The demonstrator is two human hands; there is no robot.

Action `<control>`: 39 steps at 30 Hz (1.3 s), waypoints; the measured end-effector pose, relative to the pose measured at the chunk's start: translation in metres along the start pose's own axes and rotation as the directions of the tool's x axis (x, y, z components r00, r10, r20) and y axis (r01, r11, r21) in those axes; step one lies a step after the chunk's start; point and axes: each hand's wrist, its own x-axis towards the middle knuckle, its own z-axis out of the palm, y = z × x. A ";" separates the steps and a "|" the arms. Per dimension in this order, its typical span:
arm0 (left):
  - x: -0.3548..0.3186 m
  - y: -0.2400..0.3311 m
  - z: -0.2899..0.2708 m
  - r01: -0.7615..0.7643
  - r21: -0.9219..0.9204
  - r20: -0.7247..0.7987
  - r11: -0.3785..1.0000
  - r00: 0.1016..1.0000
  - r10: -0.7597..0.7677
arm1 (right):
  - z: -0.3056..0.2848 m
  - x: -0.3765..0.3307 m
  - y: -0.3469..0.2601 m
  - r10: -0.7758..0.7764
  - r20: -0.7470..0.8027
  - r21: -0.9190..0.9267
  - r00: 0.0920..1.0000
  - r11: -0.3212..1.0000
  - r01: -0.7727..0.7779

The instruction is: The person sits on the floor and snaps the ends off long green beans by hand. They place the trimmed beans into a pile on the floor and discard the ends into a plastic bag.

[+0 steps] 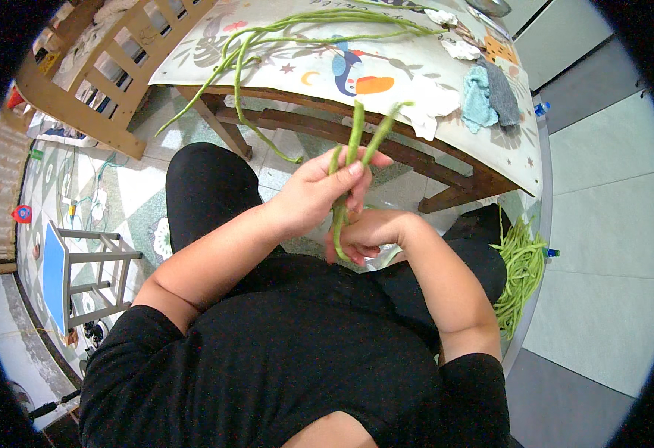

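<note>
My left hand (325, 187) is closed round a few green long beans (356, 131), held above my lap. Their upper ends stick up past my thumb and fan apart, and one is blurred by motion. Just below, my right hand (371, 233) has its fingers curled at the lower end of a bean that hangs from the left hand. The fingertips partly hide that end. More long beans (297, 33) lie across the far side of the table, some drooping over its front edge toward the floor.
The table (297, 78) has a printed cloth, with white tissue (427, 108) and blue and grey cloths (479, 97) at its right. A heap of long beans (521, 284) lies by my right leg. A blue-topped stool (57, 272) and a wooden railing (107, 89) stand at left.
</note>
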 end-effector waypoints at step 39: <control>0.012 -0.028 0.014 0.142 -0.016 -0.084 0.990 0.986 -0.143 | 0.062 -0.256 0.105 0.045 -0.737 -0.510 -0.674 0.616 0.600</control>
